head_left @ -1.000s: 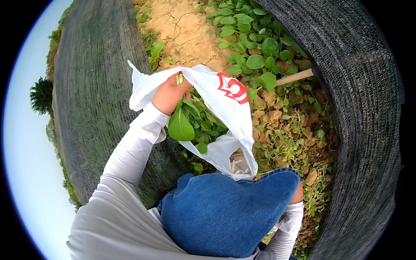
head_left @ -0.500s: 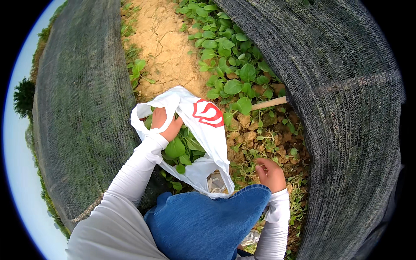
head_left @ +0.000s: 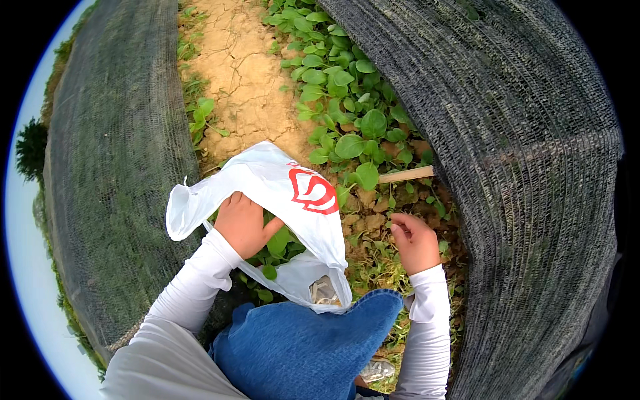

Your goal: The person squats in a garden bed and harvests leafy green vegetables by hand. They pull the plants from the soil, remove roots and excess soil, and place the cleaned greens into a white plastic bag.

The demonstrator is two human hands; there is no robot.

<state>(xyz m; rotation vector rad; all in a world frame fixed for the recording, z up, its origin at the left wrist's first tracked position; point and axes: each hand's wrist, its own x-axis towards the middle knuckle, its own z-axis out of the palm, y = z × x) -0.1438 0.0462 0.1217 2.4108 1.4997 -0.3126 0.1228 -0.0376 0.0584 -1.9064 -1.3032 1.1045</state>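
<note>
My left hand [head_left: 241, 227] is inside the mouth of a white plastic bag [head_left: 261, 170] with a red print. Its thumb is spread from the other fingers, whose tips are partly hidden by the bag's edge. Green leafy vegetables [head_left: 279, 243] show in the bag under that hand. To the right of the bag, my right hand [head_left: 419, 247] hovers over the soil, with thumb and fingers curled toward each other. Whatever lies between its fingertips is too small to make out. Small seedlings [head_left: 373, 257] grow or lie around it.
Dark shade netting [head_left: 527, 167] rises on the right, and more netting [head_left: 120, 160] covers the left. A bed of leafy greens [head_left: 347, 100] runs ahead beside a cracked dirt path [head_left: 247, 73]. A wooden stick [head_left: 407, 175] juts from beneath the right netting. Blue denim cloth [head_left: 300, 347] covers my lap.
My left hand has moved down and slightly left at the bag's mouth, and the bag's handle has slipped off the wrist to the left. My right hand has risen slightly.
</note>
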